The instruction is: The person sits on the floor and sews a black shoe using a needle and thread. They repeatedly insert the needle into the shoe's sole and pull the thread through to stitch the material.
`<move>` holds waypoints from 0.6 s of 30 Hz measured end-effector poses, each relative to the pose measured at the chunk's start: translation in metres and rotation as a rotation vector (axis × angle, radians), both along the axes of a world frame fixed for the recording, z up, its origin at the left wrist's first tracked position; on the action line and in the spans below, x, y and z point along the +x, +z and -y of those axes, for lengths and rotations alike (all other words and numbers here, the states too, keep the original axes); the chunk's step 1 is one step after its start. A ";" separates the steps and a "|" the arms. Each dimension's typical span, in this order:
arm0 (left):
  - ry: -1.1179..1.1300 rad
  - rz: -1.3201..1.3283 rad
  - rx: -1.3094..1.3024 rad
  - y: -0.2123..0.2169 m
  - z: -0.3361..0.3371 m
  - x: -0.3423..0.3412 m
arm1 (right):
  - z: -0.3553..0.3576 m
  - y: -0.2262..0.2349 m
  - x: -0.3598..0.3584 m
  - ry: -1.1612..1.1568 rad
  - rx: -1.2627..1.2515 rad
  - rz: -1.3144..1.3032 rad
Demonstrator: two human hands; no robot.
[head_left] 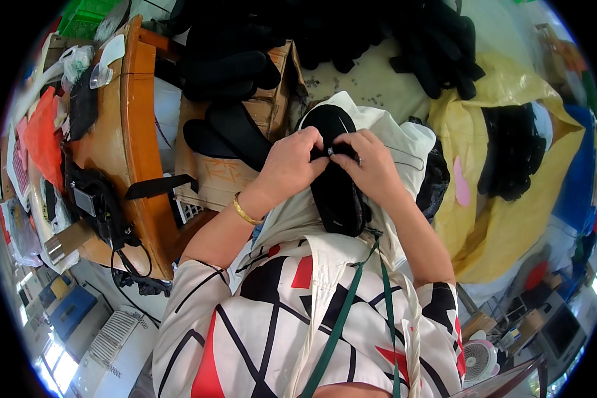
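A black shoe (pixel 337 199) lies lengthwise on the white cloth (pixel 408 142) over my lap, its rounded toe end pointing away from me. Over its middle, my left hand (pixel 293 158) has thumb and fingers pinched together at the shoe's left side; a gold bracelet is on that wrist. From the other side my right hand (pixel 368 162) pinches too, fingertips almost meeting the left ones. Between the two sets of fingertips shows a small pale, shiny piece (pixel 330 152), too small to name. The fingers partly hide the shoe's middle.
On my left, black shoe pieces (pixel 229 132) lie on a cardboard box (pixel 213 178) beside a wooden table (pixel 131 132). More black pieces (pixel 438 53) are heaped ahead. At right, a yellow sack (pixel 458 219) holds black items, with a pink insole-shaped piece (pixel 461 181).
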State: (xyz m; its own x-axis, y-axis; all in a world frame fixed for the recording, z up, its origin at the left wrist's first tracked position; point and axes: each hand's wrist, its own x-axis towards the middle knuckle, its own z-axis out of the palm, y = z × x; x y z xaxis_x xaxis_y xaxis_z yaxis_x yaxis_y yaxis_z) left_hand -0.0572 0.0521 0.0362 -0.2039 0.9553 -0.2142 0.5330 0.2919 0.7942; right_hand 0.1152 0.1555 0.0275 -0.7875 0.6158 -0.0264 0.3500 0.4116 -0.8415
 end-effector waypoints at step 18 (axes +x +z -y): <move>0.038 0.318 0.043 -0.017 -0.004 -0.008 | 0.020 -0.001 0.015 -0.117 -0.142 0.226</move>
State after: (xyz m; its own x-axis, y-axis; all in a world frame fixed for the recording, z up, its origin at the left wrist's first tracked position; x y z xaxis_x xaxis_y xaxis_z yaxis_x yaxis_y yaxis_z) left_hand -0.0647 0.0563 0.0194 -0.1689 0.9578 -0.2326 0.2450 0.2694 0.9313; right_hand 0.1298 0.1359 0.0267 -0.6755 0.6796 -0.2860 0.5736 0.2406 -0.7830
